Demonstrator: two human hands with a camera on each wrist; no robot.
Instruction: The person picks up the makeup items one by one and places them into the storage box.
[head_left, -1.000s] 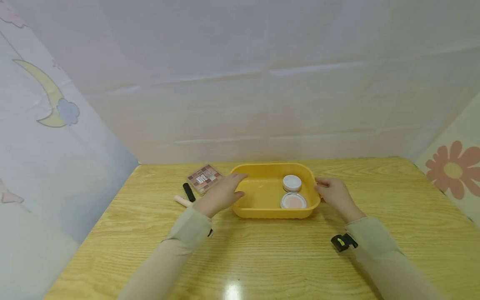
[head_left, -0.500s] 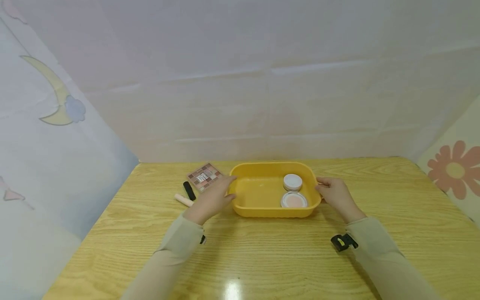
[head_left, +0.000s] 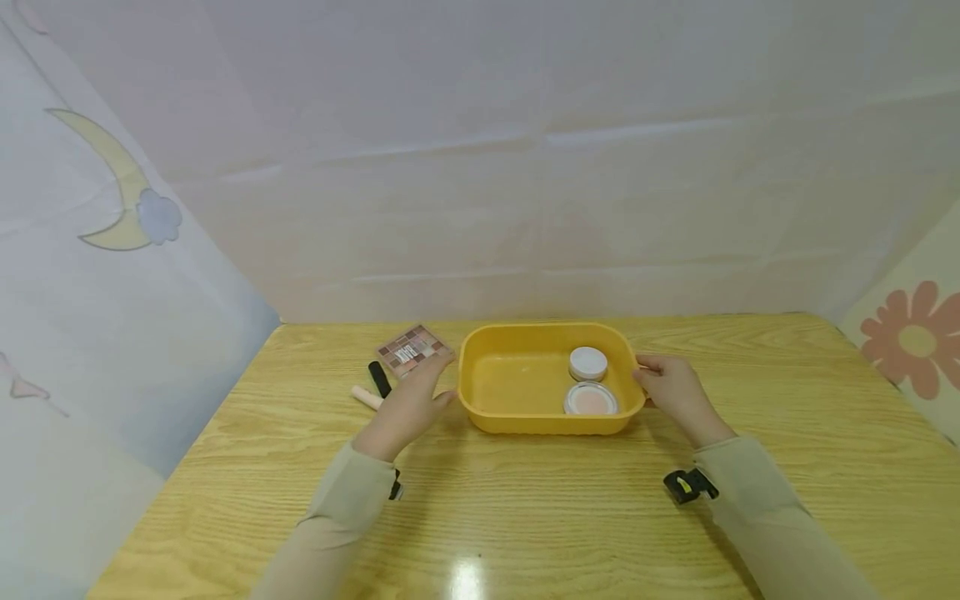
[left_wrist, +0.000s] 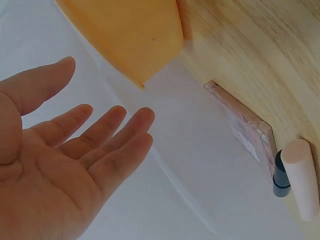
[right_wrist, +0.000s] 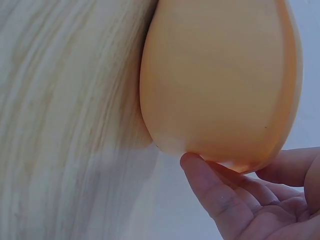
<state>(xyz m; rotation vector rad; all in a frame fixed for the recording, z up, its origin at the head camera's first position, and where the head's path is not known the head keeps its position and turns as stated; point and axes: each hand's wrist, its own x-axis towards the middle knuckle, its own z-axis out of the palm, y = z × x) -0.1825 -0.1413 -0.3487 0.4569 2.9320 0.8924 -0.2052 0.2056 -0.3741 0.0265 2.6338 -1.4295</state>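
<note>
A yellow plastic basket (head_left: 517,424) stands on the wooden table. Inside, at its right end, are a white round jar (head_left: 588,361) and a round compact (head_left: 591,401) with a pale pink centre. My right hand (head_left: 673,396) holds the basket's right end, and the right wrist view has its fingertips against the yellow wall (right_wrist: 215,85) near the rim. Left of the basket, my left hand (head_left: 408,408) is held with spread, relaxed fingers and nothing in them. The left wrist view shows its palm (left_wrist: 60,180) apart from the basket's left end (left_wrist: 135,40).
Beyond my left hand lie an eyeshadow palette (head_left: 408,348), a black tube (head_left: 379,379) and a pale pink tube (head_left: 366,397). A pale cloth wall (head_left: 480,208) rises behind the table's back edge. The wooden tabletop (head_left: 562,517) extends in front of the basket.
My left hand has moved left, from over the basket's left rim to outside it. The basket has barely shifted in view, and my right hand stays at its right end.
</note>
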